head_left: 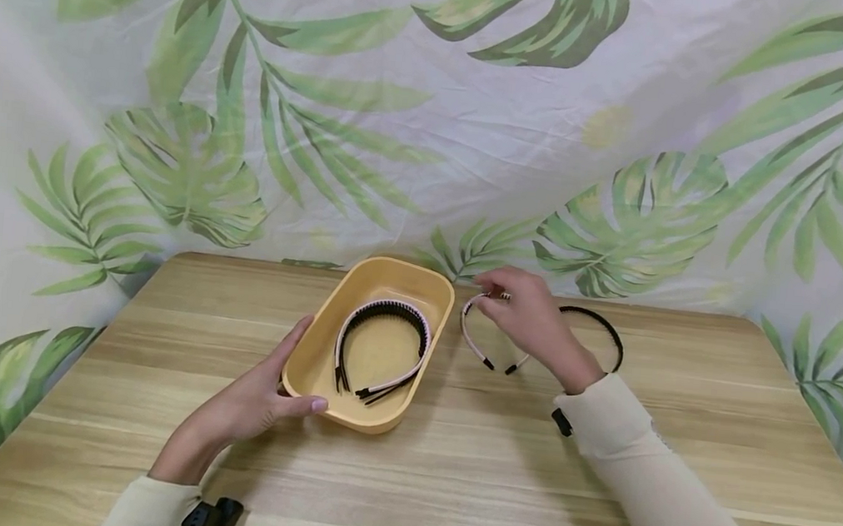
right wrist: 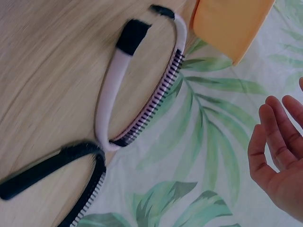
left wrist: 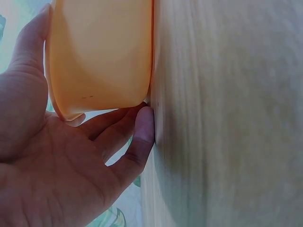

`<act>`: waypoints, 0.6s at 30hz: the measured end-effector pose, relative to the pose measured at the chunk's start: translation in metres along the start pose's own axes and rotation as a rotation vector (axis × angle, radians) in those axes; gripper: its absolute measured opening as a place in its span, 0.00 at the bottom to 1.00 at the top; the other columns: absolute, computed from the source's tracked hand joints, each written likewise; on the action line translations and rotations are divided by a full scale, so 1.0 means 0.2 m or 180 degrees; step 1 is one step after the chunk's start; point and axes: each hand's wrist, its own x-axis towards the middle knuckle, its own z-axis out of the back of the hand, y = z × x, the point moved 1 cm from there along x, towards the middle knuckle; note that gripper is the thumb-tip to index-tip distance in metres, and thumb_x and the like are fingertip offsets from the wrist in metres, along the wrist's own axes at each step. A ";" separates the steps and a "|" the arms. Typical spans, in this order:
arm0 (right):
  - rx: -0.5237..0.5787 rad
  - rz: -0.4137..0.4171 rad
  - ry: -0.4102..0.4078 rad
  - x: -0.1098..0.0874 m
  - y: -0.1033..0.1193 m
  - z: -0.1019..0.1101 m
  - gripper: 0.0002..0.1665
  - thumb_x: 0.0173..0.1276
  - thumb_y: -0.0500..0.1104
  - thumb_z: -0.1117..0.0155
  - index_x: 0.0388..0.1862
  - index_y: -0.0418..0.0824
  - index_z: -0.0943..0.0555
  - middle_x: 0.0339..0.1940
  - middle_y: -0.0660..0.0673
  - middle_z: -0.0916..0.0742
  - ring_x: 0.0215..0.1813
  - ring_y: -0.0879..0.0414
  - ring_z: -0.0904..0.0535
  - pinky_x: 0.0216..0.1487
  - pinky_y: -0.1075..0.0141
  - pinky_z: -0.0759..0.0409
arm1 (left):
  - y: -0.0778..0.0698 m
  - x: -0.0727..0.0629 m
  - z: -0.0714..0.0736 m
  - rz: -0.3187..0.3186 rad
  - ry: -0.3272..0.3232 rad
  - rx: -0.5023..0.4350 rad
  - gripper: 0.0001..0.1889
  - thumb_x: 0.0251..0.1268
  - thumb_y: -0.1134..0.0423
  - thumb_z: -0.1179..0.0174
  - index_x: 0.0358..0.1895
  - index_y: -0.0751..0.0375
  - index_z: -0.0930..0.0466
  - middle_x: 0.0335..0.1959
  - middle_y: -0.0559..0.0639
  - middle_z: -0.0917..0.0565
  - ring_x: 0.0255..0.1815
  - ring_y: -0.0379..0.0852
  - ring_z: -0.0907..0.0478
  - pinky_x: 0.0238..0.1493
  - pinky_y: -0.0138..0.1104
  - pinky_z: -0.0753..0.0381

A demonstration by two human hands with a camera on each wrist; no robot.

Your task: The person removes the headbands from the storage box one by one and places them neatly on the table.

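My left hand (head_left: 251, 403) holds a yellow plastic box (head_left: 377, 423) at its near left corner, thumb over the rim. In the left wrist view, the curled fingers (left wrist: 137, 137) reach the box's bottom edge by the tabletop. Inside the box lie several nested headbands (head_left: 342, 341), pale pink and black. To the right of the box, my right hand (head_left: 525, 318) hovers over a pale pink toothed headband (head_left: 470, 334), overlapping it in the head view. Its fingers are loosely bent, with nothing between them in the right wrist view. Beside that lies a black toothed headband (head_left: 607, 319).
A wooden table (head_left: 492, 486) bears everything. Right behind its back edge hangs a white cloth (head_left: 474, 176) printed with green leaves. Both wrists carry a small black device (head_left: 214, 516) near the cream sleeves.
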 end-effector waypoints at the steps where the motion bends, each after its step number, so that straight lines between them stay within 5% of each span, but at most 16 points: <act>1: 0.0035 0.0011 -0.0003 0.00 0.00 -0.01 0.16 0.71 0.35 0.29 0.55 0.31 0.13 0.49 0.36 0.09 0.49 0.44 0.14 0.55 0.47 0.16 | 0.00 0.00 0.00 -0.0008 0.0000 0.0010 0.65 0.63 0.54 0.24 0.87 0.45 0.71 0.86 0.70 0.56 0.75 0.62 0.31 0.74 0.40 0.37; 5: 0.0137 0.0079 -0.0005 0.02 0.02 -0.05 0.16 0.70 0.35 0.28 0.55 0.30 0.13 0.47 0.35 0.09 0.48 0.44 0.14 0.55 0.47 0.16 | 0.01 0.00 0.00 -0.0022 0.0003 0.0018 0.65 0.63 0.54 0.24 0.87 0.46 0.71 0.86 0.70 0.56 0.75 0.61 0.30 0.74 0.44 0.36; 12: 0.0147 0.0146 0.0050 0.05 0.05 -0.11 0.15 0.70 0.37 0.27 0.53 0.32 0.13 0.48 0.36 0.09 0.47 0.47 0.14 0.52 0.52 0.15 | 0.01 0.00 0.00 -0.0010 -0.0001 -0.0045 0.65 0.62 0.54 0.24 0.87 0.45 0.71 0.86 0.69 0.57 0.77 0.63 0.34 0.64 0.17 0.40; 18: 0.0131 0.0013 0.0162 0.06 0.06 -0.16 0.20 0.71 0.41 0.27 0.58 0.35 0.14 0.53 0.38 0.10 0.51 0.47 0.15 0.53 0.54 0.16 | 0.01 0.00 0.00 -0.0019 0.0003 -0.0037 0.65 0.62 0.53 0.24 0.87 0.44 0.71 0.87 0.68 0.56 0.76 0.62 0.33 0.67 0.21 0.38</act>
